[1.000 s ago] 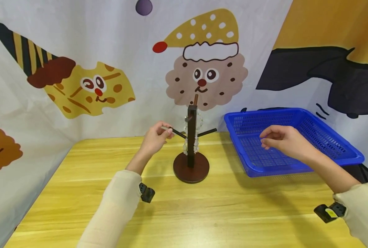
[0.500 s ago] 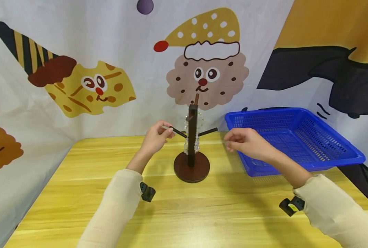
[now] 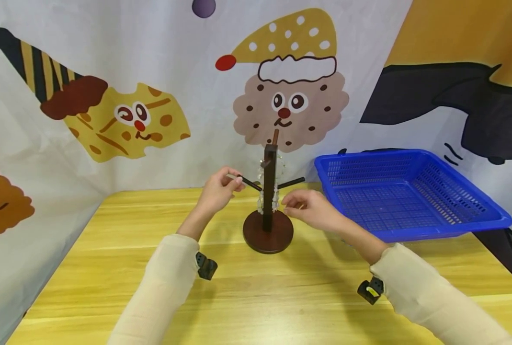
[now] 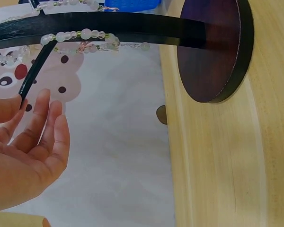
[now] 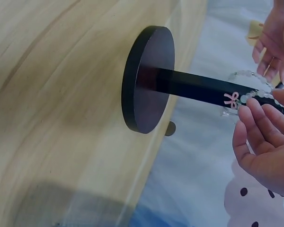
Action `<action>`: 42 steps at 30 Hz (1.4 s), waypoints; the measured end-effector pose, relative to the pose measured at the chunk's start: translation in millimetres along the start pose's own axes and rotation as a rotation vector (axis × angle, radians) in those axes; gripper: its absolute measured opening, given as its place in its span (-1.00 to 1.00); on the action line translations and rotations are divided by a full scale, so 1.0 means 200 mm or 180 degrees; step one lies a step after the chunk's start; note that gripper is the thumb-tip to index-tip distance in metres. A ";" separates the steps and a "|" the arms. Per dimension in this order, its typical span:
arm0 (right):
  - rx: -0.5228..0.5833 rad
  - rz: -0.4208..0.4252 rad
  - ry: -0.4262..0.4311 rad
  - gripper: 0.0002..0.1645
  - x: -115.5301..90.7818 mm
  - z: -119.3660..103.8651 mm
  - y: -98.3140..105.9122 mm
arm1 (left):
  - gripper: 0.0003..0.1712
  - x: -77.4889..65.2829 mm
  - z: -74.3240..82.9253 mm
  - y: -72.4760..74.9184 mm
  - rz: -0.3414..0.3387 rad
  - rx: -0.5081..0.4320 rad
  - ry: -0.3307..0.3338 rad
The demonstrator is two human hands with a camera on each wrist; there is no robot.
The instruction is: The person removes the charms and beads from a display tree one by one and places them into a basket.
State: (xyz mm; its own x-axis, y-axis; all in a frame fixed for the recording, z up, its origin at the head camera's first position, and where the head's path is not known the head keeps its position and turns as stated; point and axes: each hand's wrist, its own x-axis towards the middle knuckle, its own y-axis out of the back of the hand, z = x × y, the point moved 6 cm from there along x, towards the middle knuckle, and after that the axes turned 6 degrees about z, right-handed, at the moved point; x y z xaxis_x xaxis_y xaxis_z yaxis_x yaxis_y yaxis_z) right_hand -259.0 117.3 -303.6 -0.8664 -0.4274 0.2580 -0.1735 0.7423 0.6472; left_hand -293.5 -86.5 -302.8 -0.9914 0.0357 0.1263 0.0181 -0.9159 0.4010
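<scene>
A dark wooden stand (image 3: 269, 191) with a round base (image 3: 267, 232) and side pegs stands upright on the table. My left hand (image 3: 217, 191) pinches the end of its left black peg (image 4: 36, 71) between thumb and finger. Clear and pale beaded bracelets (image 4: 85, 34) hang from the pegs close to the post, one with a pink bow charm (image 5: 232, 100). Just right of the hanging beads is my right hand (image 3: 312, 209), fingers loosely bent. Its fingertips overlap a bracelet in the right wrist view. The right peg (image 3: 291, 182) sticks out above this hand.
A blue plastic basket (image 3: 432, 233) with perforated sides sits at the back right of the wooden table (image 3: 152, 268). Behind hangs a white cloth (image 3: 212, 124) with cartoon prints. A small dark round object (image 4: 162, 115) shows at the table's far edge.
My right hand has come left from over the blue basket to the bracelets beside the post. The left hand has kept its pinch on the peg.
</scene>
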 end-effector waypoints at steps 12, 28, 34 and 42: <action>0.0146 0.0088 -0.0108 -0.87 0.04 0.02 -0.09 | -0.81 0.00 0.01 0.00 0.0048 0.0093 -0.0009; 0.0366 -0.0011 0.0046 -0.86 0.04 0.01 -0.12 | -0.82 0.00 0.00 0.00 0.0033 0.0123 -0.0039; 0.0385 0.0007 0.0108 -0.89 0.03 -0.02 -0.09 | -0.82 0.00 0.00 0.00 0.0042 0.0110 -0.0036; 0.0257 0.0033 0.0043 -0.89 0.00 -0.05 -0.03 | -0.82 0.00 0.00 0.00 0.0026 0.0092 -0.0036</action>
State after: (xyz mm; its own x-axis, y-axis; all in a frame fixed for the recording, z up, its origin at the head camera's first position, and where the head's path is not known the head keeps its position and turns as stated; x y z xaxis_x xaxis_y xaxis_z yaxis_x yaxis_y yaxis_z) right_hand -253.4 108.8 -300.4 -0.8622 -0.4259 0.2744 -0.2021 0.7857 0.5847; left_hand -293.6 -87.5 -302.9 -0.9896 0.0328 0.1399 0.0302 -0.9042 0.4260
